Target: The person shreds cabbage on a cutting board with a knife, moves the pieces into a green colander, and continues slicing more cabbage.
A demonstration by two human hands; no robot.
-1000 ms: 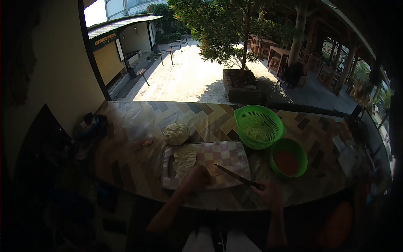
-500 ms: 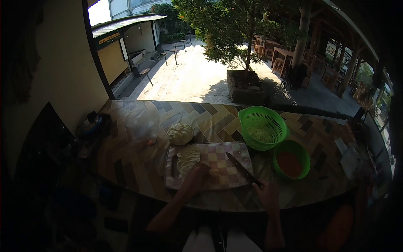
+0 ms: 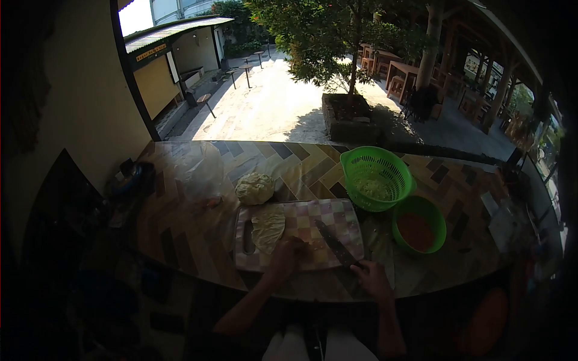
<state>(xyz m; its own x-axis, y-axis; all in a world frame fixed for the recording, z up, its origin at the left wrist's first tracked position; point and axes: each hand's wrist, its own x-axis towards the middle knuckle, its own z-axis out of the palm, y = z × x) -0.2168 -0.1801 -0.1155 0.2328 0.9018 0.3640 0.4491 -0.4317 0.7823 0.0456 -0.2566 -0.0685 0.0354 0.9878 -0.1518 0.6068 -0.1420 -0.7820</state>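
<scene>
My right hand (image 3: 371,280) grips the handle of a dark-bladed kitchen knife (image 3: 336,243), its blade slanting up and left over the right part of the checkered cutting board (image 3: 301,210). On the board's lower middle rests my left hand (image 3: 288,256), fingers bent together beside small pale shreds (image 3: 315,245); what they hold is hidden in shadow. A pale cabbage leaf (image 3: 268,227) lies flat by the board's handle slot, just above and left of my left hand. Behind the board's left corner sits a head of cabbage (image 3: 255,189).
A green colander (image 3: 399,170) with shredded pale pieces stands behind the board's right corner. In front of it is a green bowl (image 3: 438,236) with orange-red contents. A clear plastic bag (image 3: 201,171) lies at the back left of the wood-patterned table (image 3: 186,237).
The knife and my right hand have moved slightly left, closer to my left hand. My left hand stays at the board's lower middle. The view has shifted a little.
</scene>
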